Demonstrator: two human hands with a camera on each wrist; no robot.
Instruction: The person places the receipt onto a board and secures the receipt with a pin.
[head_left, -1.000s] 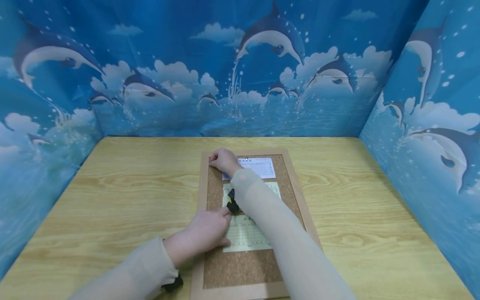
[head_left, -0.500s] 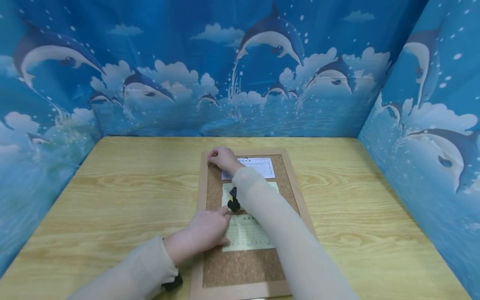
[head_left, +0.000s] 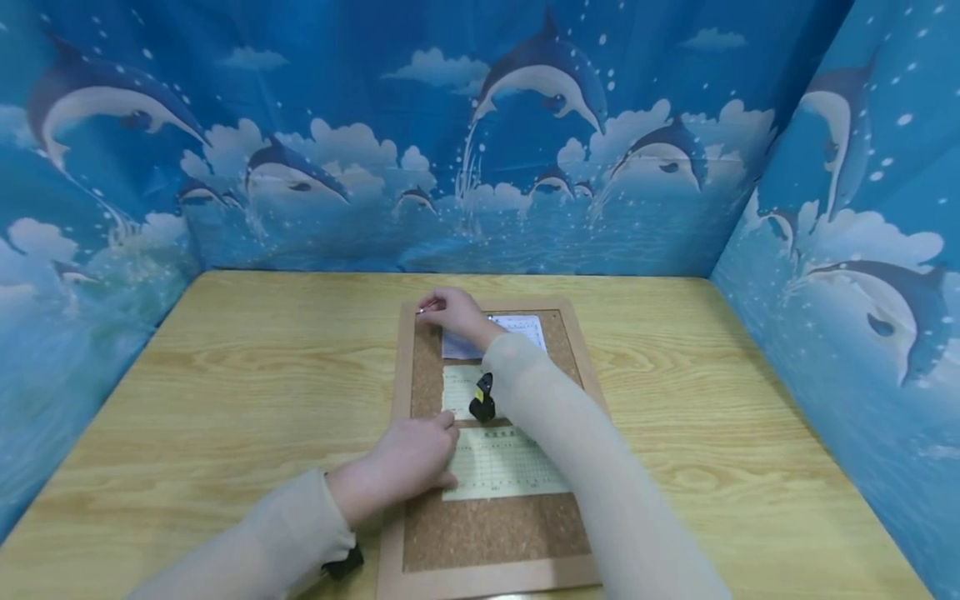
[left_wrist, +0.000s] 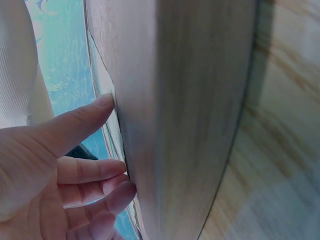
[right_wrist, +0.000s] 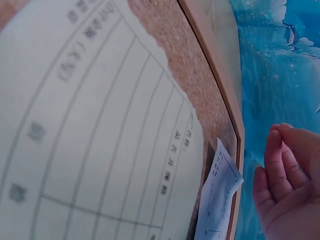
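Observation:
A wood-framed cork board [head_left: 491, 533] lies on the table, bearing a white printed form [head_left: 525, 329] at the far end and two pale green forms below it, a middle one [head_left: 459, 387] and a lower one [head_left: 510, 462]. My right hand [head_left: 459, 315] is over the board's far left corner, thumb and index fingertip pinched together. A tiny shiny pin [head_left: 421, 311] shows at those fingertips; its exact shape is too small to tell. My left hand [head_left: 412, 458] rests on the left edges of the green forms, fingers fairly straight. The white form [right_wrist: 220, 192] has a lifted corner in the right wrist view.
Another small pin [head_left: 491, 317] sits at the white form's top edge. Black wrist cameras [head_left: 483, 398] are strapped to both sleeves. The wooden table [head_left: 262, 392] extends on both sides of the board, and a dolphin-print curtain [head_left: 360, 167] stands behind it.
My right hand has risen slightly and shifted right from the corner, and the shiny pin now shows at its fingertips. The right forearm has swung a little right; the left hand stays nearly still.

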